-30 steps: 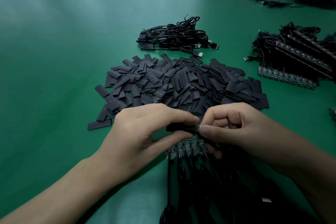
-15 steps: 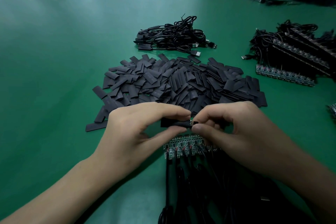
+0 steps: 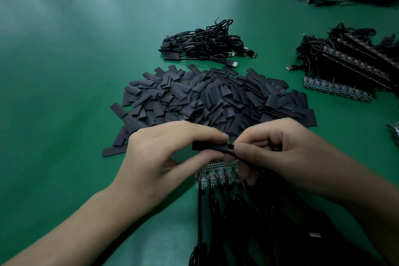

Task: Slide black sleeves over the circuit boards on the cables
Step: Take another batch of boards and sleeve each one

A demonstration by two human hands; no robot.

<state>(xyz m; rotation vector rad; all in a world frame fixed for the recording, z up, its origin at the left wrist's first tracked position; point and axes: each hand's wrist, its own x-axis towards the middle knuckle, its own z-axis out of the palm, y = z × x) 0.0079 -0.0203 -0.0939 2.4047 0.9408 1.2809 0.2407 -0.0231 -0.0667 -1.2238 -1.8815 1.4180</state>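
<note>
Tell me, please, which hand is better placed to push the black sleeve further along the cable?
The left hand, probably: its fingers pinch the sleeve, while the right hand pinches the cable beside its end, steadying it.

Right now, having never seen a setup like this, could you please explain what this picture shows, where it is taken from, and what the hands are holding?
There is no machine here: a person works with two bare hands, filmed by one head-worn camera looking forward and down. The green table carries a pile of flat black sleeves in the middle, a bundle of cables beyond it, and stacked cables with circuit boards at the right. Under the hands lies a row of circuit boards on black cables. The left hand pinches one black sleeve; the right hand pinches a cable end at its right opening. Whether a board sits inside cannot be seen.
</note>
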